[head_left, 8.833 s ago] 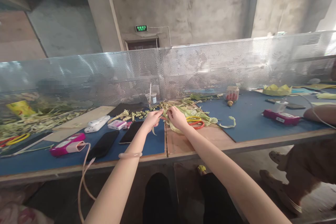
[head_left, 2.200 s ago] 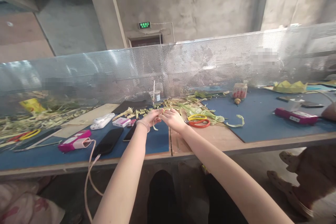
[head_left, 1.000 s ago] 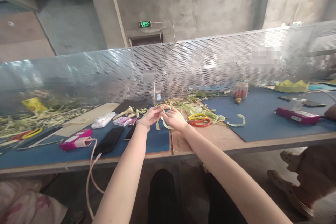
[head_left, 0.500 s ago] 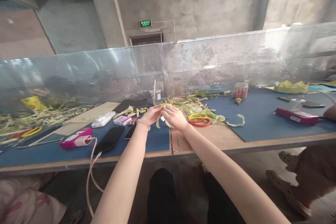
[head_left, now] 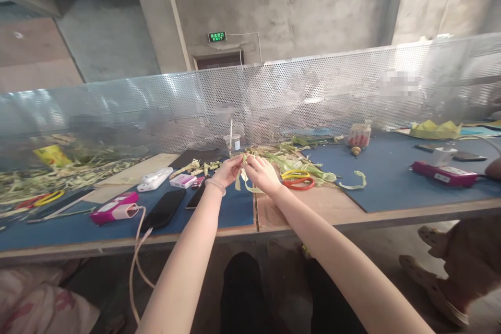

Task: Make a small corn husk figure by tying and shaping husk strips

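My left hand [head_left: 227,170] and my right hand [head_left: 261,172] meet over the middle of the bench, both pinching a pale green leaf strip [head_left: 241,181] that loops down between them. A clear bangle sits on my left wrist. Just behind the hands lies a heap of green and yellowish leaf strips [head_left: 291,160]. To the right of my right hand rest scissors with yellow and red handles [head_left: 296,179]. Small woven leaf pieces [head_left: 198,168] lie to the left of my left hand.
On the blue mat [head_left: 391,177] lie two dark phones [head_left: 164,207], a pink power bank with a cable [head_left: 113,207], a white box [head_left: 154,178] and a plastic cup with a straw [head_left: 232,142]. A perforated metal screen [head_left: 313,94] runs behind. Another person's arm shows at far right.
Both hands have risen a little and moved slightly back toward the leaf heap, and the strip now hangs in a longer loop between them.
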The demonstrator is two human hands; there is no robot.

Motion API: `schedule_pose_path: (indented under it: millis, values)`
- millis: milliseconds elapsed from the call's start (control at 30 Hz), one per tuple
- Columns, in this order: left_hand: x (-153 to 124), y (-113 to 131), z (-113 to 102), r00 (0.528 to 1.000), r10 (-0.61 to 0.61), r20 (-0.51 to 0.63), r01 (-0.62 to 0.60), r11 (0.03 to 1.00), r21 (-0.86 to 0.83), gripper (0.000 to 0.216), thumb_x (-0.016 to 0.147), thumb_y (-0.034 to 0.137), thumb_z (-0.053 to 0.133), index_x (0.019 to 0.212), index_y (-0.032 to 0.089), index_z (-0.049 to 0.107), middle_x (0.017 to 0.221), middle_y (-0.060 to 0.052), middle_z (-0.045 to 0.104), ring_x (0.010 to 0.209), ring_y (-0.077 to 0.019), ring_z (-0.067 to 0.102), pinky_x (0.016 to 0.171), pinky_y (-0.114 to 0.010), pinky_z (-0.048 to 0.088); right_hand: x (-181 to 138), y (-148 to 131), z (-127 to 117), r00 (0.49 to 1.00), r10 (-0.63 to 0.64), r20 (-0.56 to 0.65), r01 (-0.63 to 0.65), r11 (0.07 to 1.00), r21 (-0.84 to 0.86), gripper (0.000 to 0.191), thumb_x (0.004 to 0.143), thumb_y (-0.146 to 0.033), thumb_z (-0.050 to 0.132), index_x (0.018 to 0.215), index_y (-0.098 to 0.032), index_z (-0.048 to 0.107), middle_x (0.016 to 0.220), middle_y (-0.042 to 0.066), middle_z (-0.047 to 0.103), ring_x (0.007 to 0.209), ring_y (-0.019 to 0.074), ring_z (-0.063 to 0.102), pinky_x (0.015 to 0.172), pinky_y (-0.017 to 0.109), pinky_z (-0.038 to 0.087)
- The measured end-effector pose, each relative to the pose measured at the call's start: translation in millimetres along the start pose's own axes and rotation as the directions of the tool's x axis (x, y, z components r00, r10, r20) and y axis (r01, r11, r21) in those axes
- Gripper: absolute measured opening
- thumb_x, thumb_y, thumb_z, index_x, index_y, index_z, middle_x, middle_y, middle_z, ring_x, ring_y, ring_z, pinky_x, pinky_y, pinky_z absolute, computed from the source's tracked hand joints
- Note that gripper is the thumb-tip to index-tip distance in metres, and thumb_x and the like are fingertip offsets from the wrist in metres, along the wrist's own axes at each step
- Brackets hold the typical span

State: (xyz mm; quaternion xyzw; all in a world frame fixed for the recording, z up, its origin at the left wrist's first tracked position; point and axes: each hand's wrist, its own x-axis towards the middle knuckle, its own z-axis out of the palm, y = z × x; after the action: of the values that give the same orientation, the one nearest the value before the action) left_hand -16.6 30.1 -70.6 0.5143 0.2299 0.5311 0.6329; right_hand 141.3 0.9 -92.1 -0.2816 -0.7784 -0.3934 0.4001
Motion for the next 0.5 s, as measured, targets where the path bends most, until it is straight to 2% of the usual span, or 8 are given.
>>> schedule_pose_path:
  millis: [167, 300, 400, 500]
  values:
    - [-1.1, 1.0, 2.6, 0.999, 0.017, 0.051, -0.017, 1.0, 0.003, 0.017, 0.073, 0.019, 0.069, 0.088, 0.012, 0.07, 0.072, -0.002, 0.069, 0.056, -0.0074, 0.059, 0.052, -0.017, 0.044, -1.5, 0.8, 3.6, 1.0, 0.001, -0.03, -0.002, 0.999, -0.04, 0.023, 0.093, -0.019, 0.037, 0.097, -0.018, 0.06, 0.089, 0.009, 0.055, 0.081, 0.0191, 0.043, 0.07, 0.031, 0.032]
    - [-3.2, 2.5, 6.7, 0.999, 0.033, 0.028, -0.034, 0.999, 0.006, 0.018, 0.074, 0.017, 0.067, 0.09, 0.011, 0.069, 0.08, -0.005, 0.07, 0.063, -0.0093, 0.062, 0.057, -0.018, 0.046, -1.7, 0.8, 4.1, 0.999, 0.018, -0.04, -0.021, 0.997, -0.068, 0.023, 0.093, -0.018, 0.038, 0.093, -0.019, 0.06, 0.087, 0.008, 0.054, 0.081, 0.0195, 0.042, 0.071, 0.032, 0.031]
    - [-3.5, 2.2, 8.0, 0.999, 0.032, -0.001, -0.032, 0.999, 0.001, 0.011, 0.072, 0.015, 0.069, 0.082, 0.011, 0.069, 0.071, -0.002, 0.068, 0.058, -0.0072, 0.06, 0.056, -0.017, 0.045, -2.0, 1.4, 4.6, 0.999, 0.015, -0.051, -0.019, 0.997, -0.078, 0.022, 0.092, -0.018, 0.039, 0.095, -0.019, 0.06, 0.088, 0.008, 0.054, 0.082, 0.0196, 0.042, 0.072, 0.032, 0.031]
    - [-3.5, 1.5, 8.6, 0.999, 0.04, 0.036, -0.04, 0.999, -0.006, 0.013, 0.069, 0.014, 0.071, 0.082, 0.012, 0.069, 0.068, -0.001, 0.067, 0.058, -0.007, 0.06, 0.055, -0.016, 0.045, -1.8, 1.6, 5.0, 0.997, 0.014, -0.073, -0.021, 0.996, -0.089, 0.021, 0.091, -0.017, 0.04, 0.096, -0.019, 0.061, 0.088, 0.008, 0.055, 0.082, 0.0197, 0.043, 0.073, 0.032, 0.031]
